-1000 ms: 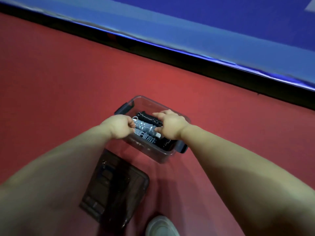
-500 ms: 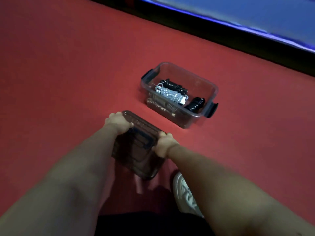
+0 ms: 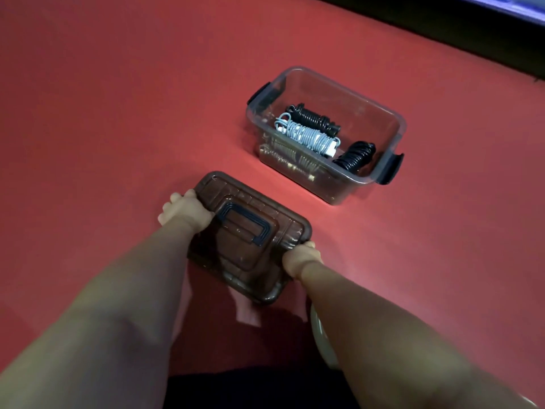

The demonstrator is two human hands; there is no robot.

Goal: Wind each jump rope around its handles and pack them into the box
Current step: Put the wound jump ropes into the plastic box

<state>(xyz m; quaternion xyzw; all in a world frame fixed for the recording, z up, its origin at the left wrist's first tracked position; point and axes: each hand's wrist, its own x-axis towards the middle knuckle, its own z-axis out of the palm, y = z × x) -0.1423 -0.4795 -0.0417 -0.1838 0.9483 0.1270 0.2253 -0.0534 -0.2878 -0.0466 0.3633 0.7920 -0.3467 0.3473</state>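
Note:
A clear plastic box (image 3: 392, 119) with dark side latches stands open on the red floor. Inside lie a wound grey jump rope (image 3: 306, 135), a wound black one (image 3: 314, 116) behind it and another black one (image 3: 355, 156) at the right end. Nearer to me is the dark translucent lid (image 3: 250, 234) with a black handle on top. My left hand (image 3: 184, 212) grips the lid's left edge and my right hand (image 3: 300, 258) grips its right edge. The lid is tilted and held just above the floor.
The red floor (image 3: 118, 113) spreads all around. A black strip and a blue mat edge (image 3: 501, 13) run along the far right. A white shoe (image 3: 321, 335) shows under my right forearm.
Both hands left the ropes in the box, drew back to the lid and took hold of its two edges. The view has tipped downward, and the lid has risen slightly.

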